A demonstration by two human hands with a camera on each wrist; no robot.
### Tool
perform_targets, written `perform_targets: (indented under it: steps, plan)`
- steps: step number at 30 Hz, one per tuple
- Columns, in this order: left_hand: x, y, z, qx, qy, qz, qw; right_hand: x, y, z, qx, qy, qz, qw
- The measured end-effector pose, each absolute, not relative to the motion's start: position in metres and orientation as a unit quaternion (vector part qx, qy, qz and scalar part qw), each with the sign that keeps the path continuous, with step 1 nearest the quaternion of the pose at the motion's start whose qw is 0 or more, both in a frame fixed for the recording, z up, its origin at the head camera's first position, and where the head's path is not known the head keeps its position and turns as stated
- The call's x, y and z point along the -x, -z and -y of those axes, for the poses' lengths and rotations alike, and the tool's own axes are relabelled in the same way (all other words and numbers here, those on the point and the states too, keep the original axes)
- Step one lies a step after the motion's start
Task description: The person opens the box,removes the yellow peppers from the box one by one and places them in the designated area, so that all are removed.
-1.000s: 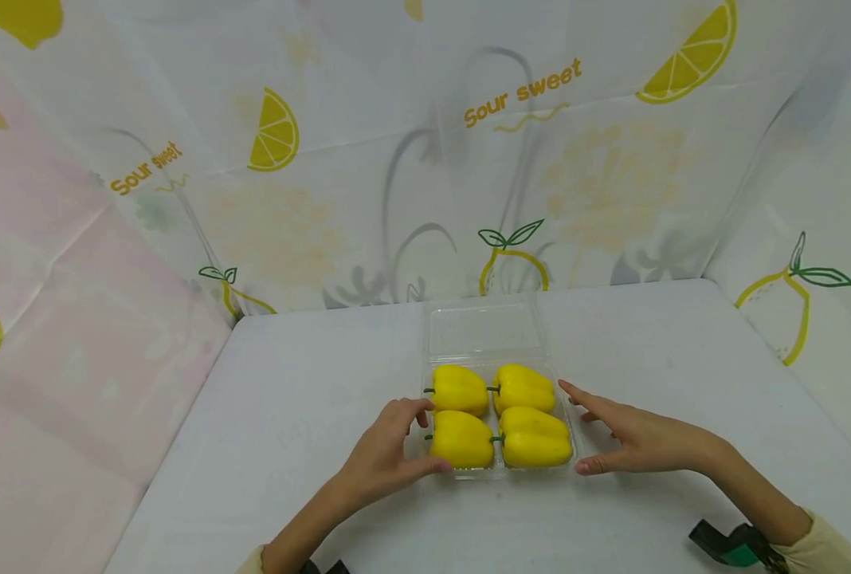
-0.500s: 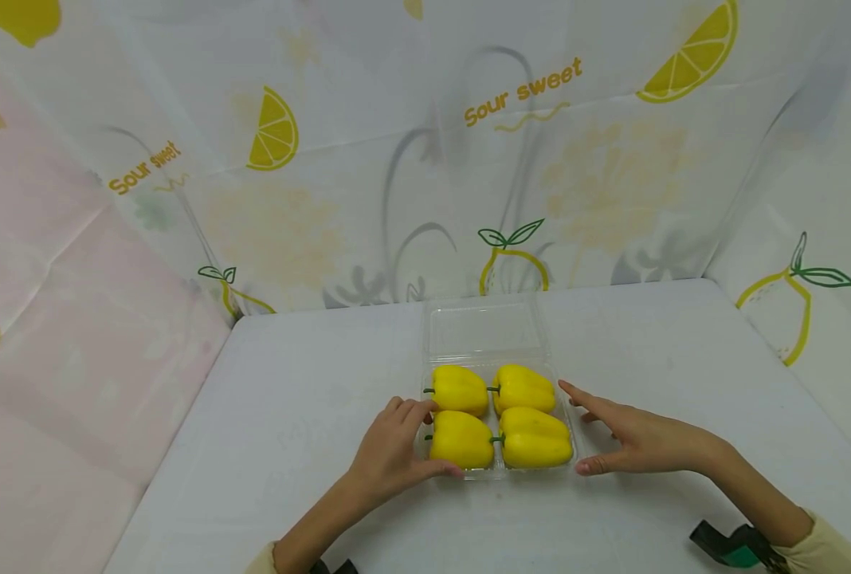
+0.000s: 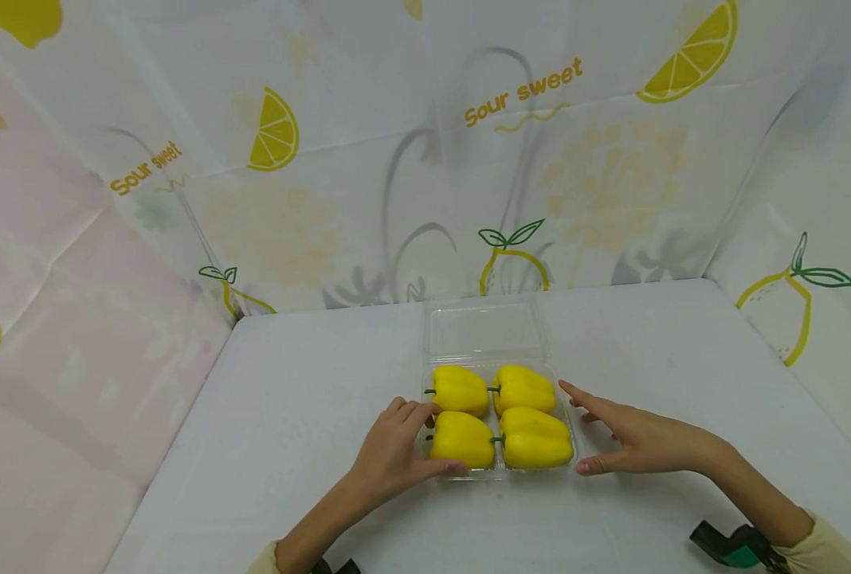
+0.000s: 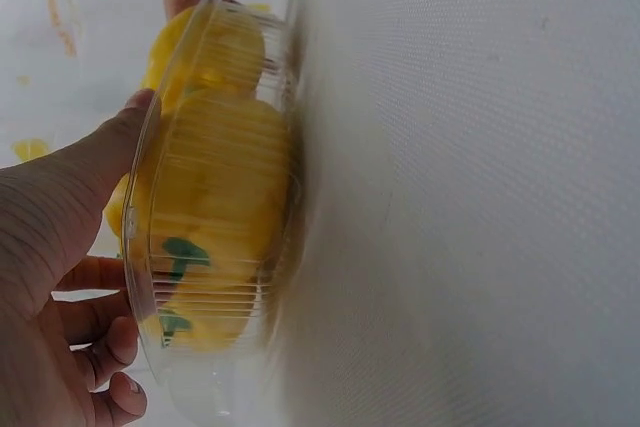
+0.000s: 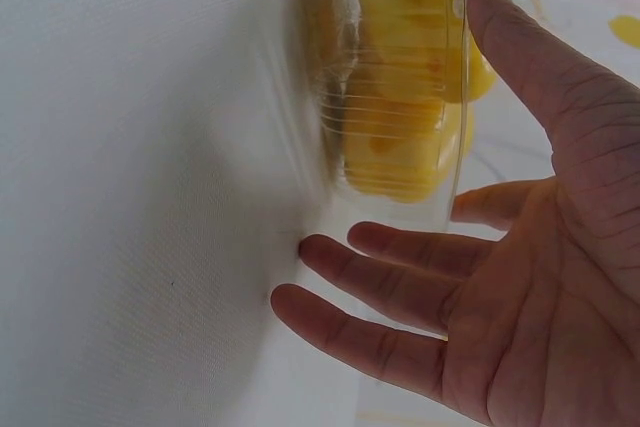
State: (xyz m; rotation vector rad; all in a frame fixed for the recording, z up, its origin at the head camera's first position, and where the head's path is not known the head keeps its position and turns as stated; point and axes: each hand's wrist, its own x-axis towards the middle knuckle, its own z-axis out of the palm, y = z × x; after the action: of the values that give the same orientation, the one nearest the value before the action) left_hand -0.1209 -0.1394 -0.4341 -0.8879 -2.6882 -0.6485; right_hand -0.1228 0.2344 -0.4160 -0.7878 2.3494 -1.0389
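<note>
Left grip (image 3: pixel 391 448), half-curled, meets a clear plastic clamshell (image 3: pixel 484 331), hold unclear; right grip (image 3: pixel 633 438), splayed, holds nothing opposite; lopsided pushing could shift the yellow bell peppers (image 3: pixel 536 438) between.

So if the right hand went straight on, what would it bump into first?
Probably the right rim of the box, with the peppers just beyond; I can't tell whether the hand already touches it.

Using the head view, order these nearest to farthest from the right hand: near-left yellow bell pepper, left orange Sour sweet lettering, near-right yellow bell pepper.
1. Near-right yellow bell pepper, just left of the right hand.
2. Near-left yellow bell pepper, beside the left hand.
3. Left orange Sour sweet lettering, up on the backdrop cloth.
</note>
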Motion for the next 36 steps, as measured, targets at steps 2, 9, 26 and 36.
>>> perform_targets:
  steps: [2, 9, 26, 36]
  plan:
    - [0.1215, 0.4348, 0.1388, 0.304, 0.221, 0.919, 0.121, 0.1227, 0.4162, -0.2344, 0.286, 0.376, -0.852, 0.225]
    - [0.1239, 0.4376, 0.1373, 0.302, 0.233, 0.915, 0.134, 0.1233, 0.4167, -0.235, 0.283, 0.372, -0.855, 0.224]
    - [0.1262, 0.4394, 0.136, 0.279, 0.261, 0.915, 0.129, 0.123, 0.4159, -0.235, 0.281, 0.373, -0.855, 0.224]
    - [0.1271, 0.4346, 0.1404, 0.271, 0.301, 0.908, 0.105, 0.1224, 0.4149, -0.2336, 0.279, 0.364, -0.861, 0.222]
